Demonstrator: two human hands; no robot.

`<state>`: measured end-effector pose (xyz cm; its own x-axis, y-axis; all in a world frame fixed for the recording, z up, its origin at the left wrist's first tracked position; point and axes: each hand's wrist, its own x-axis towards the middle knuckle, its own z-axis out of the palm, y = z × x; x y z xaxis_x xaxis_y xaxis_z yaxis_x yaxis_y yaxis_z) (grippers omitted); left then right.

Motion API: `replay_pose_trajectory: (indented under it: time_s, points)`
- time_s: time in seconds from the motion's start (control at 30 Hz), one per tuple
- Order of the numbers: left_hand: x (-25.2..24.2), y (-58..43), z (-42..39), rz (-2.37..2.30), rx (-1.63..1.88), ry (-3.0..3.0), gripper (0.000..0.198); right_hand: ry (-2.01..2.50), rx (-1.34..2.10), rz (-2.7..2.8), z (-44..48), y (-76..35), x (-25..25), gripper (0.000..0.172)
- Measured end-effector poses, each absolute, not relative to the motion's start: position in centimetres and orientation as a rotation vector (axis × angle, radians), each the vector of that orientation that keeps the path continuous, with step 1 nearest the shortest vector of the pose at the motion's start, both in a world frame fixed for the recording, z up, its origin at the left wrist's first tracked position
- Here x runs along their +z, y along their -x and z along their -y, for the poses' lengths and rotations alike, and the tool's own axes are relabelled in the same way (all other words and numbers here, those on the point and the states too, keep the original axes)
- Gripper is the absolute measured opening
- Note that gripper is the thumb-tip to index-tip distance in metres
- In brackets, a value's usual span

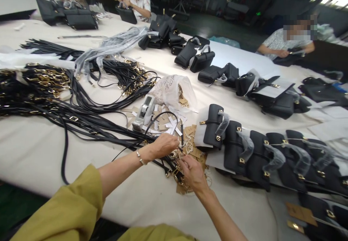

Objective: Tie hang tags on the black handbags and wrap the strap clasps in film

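Note:
My left hand point(164, 144) is closed in a pinch on a thin black strap point(163, 115) that loops up over the table. A bracelet sits on that wrist. My right hand point(193, 172) is closed just beside it, fingers on the same strap's end near its gold clasp point(174, 174). Both hands hover over a heap of brown paper tags point(190, 132) with white strings. A long pile of black straps point(81, 119) with gold buckles runs off to the left of my hands.
A row of black handbags point(261, 154) lies at the right. A tape dispenser point(144, 112) and a plastic bag point(174, 90) sit beyond my hands. More black bags point(195, 57) line the far table, where two other people work on bags.

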<state>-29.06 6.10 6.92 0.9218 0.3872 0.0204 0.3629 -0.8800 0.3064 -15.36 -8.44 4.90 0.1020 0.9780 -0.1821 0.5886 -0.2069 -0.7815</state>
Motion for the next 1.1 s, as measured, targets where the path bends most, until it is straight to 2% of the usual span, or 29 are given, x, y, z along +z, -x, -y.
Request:
replay_pose_trajectory:
  time_s: [0.13,0.27,0.37,0.4,0.47,0.57,0.63,0.77,0.93,1.0,1.1]
  points:
    - [9.0,30.0,-6.6,-0.902,0.273,-2.639,0.027,1.777,1.158,1.389,9.3,15.2,5.8,0.023]
    - [10.9,34.6,-9.3,-1.458,0.699,-2.004,0.028,1.74,1.361,1.108,11.1,15.5,7.4,0.04]
    - [12.2,37.5,-9.6,-1.688,1.011,-1.645,0.061,1.511,1.499,0.631,12.2,15.0,9.5,0.04]
    - [12.6,37.7,-8.7,-1.601,0.983,-1.601,0.066,1.385,1.532,0.448,12.4,14.8,10.3,0.037]
    - [13.0,36.6,-5.6,-1.21,0.723,-1.519,0.063,1.158,1.555,0.168,12.8,14.5,11.9,0.033]
    - [13.1,32.5,0.8,-0.587,0.267,-1.248,0.062,1.024,1.51,0.033,13.2,14.4,13.6,0.029]
    - [13.0,29.7,4.3,-0.412,0.19,-1.132,0.056,0.982,1.469,0.007,13.5,14.4,14.4,0.027]
    - [13.0,26.7,7.3,-0.474,0.231,-1.127,0.035,0.978,1.451,0.046,14.7,13.9,15.2,0.031]
    - [13.4,27.9,6.4,-0.628,0.108,-1.376,0.051,1.286,1.433,0.3,17.7,11.3,15.3,0.044]
    - [13.2,28.7,6.0,-0.696,0.121,-1.586,0.047,1.448,1.473,0.408,19.1,10.1,15.4,0.047]
    - [12.4,29.1,6.4,-0.706,0.13,-1.757,0.039,1.489,1.599,0.517,20.9,8.8,15.6,0.036]
